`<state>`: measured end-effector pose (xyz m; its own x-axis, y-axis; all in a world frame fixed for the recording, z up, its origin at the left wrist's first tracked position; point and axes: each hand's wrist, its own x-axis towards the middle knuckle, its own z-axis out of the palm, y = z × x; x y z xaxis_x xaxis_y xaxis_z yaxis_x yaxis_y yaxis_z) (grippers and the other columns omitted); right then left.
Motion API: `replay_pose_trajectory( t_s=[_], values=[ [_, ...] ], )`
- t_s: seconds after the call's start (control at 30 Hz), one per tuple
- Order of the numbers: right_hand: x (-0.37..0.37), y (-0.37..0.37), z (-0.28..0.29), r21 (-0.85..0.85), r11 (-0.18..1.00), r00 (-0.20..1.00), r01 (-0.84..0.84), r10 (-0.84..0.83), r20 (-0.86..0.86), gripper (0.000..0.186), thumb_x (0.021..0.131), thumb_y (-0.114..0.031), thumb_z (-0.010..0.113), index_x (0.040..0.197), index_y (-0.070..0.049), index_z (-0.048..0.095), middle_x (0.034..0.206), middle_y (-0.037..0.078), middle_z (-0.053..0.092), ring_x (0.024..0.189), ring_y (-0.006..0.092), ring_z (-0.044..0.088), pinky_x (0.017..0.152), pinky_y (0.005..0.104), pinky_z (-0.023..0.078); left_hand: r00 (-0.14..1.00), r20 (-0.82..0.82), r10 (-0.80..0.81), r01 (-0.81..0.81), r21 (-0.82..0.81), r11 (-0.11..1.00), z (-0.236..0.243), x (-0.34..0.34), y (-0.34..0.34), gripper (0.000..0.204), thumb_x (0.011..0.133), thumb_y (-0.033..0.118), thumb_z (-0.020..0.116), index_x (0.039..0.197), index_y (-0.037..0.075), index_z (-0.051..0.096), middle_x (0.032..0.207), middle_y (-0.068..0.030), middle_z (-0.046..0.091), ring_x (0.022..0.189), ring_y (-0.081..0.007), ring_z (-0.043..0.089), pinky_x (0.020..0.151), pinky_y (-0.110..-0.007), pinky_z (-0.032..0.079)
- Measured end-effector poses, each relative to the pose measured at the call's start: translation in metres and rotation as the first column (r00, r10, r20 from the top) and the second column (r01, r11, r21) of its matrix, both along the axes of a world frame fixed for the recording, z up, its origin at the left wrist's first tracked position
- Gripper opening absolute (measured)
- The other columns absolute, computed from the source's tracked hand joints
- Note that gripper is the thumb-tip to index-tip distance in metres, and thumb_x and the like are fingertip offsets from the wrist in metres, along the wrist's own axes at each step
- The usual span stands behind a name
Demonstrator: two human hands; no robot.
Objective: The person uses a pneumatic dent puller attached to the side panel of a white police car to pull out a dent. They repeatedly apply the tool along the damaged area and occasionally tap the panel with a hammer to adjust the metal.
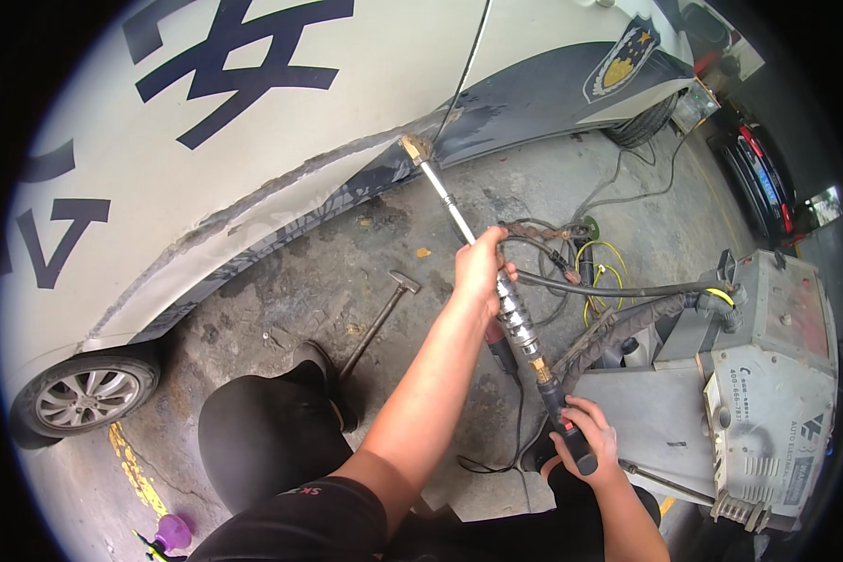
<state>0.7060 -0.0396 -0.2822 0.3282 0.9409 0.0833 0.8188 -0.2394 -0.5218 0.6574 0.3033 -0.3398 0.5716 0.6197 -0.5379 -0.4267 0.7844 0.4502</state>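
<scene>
A long slide-hammer dent puller slants from the car's side down toward me. My left hand is closed around its shaft, just above the ribbed chrome weight. Lower down, my right hand grips its black handle, which has a red button. The puller's brass-coloured tip meets the white and dark-blue car body at the end of a ground, bare-metal crease along the lower doors. Whether the tip presses on the metal or is stuck to it, I cannot tell.
A hammer lies on the stained concrete before my knee. On the right stands a grey welding machine with thick cables. An angle grinder lies partly under my arm. A purple object is at lower left, a dark car at far right.
</scene>
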Motion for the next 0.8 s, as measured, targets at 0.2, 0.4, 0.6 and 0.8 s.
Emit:
replay_pose_trajectory(
  t_s=[0.2, 0.4, 0.6, 0.8],
  values=[
    [0.0000, -0.0007, 0.0008, 0.032, 0.999, 1.000, -0.015, 0.014, 0.028, 0.040, 0.076, -0.006, 0.089, 0.111, -0.006, 0.070, 0.131, 0.019, 0.070, 0.096, 0.0413, 0.077, 0.077, 0.0431, 0.063, 1.000, -0.016, -0.001, 0.001, 0.014, 1.000, -0.0004, 0.0004, 0.0000, 0.034, 0.096, 0.025, 0.071, 0.118, 0.000, 0.065, 0.075, -0.0011, 0.046, 0.062, -0.0167, 0.053, 0.058, -0.034, 0.051],
    [0.0004, -0.0015, -0.0008, 0.041, 0.999, 1.000, -0.019, 0.019, 0.016, 0.041, 0.075, -0.003, 0.088, 0.110, -0.005, 0.066, 0.130, 0.021, 0.070, 0.095, 0.0389, 0.077, 0.080, 0.0425, 0.062, 1.000, -0.025, -0.013, 0.013, 0.012, 1.000, 0.0009, -0.0011, 0.0002, 0.036, 0.097, 0.026, 0.070, 0.121, 0.000, 0.065, 0.075, -0.0009, 0.046, 0.062, -0.0165, 0.053, 0.058, -0.034, 0.052],
    [0.0002, -0.0020, -0.0021, 0.066, 0.998, 1.000, -0.022, 0.022, 0.006, 0.040, 0.077, -0.004, 0.089, 0.111, -0.004, 0.068, 0.129, 0.022, 0.070, 0.095, 0.0408, 0.078, 0.076, 0.0430, 0.063, 0.999, -0.031, -0.014, 0.015, 0.022, 1.000, 0.0014, -0.0015, 0.0000, 0.037, 0.097, 0.027, 0.069, 0.123, 0.000, 0.065, 0.075, -0.0006, 0.046, 0.063, -0.0165, 0.053, 0.059, -0.034, 0.052],
    [0.0009, -0.0032, -0.0037, 0.077, 0.996, 0.998, -0.049, 0.047, 0.032, 0.041, 0.076, -0.004, 0.090, 0.111, -0.005, 0.069, 0.131, 0.021, 0.069, 0.094, 0.0402, 0.078, 0.076, 0.0430, 0.064, 0.999, 0.001, 0.045, -0.045, 0.006, 0.999, 0.0043, -0.0020, -0.0003, 0.026, 0.092, 0.023, 0.075, 0.084, 0.008, 0.055, 0.060, -0.0007, 0.045, 0.055, -0.0182, 0.056, 0.052, -0.035, 0.050]
  ],
)
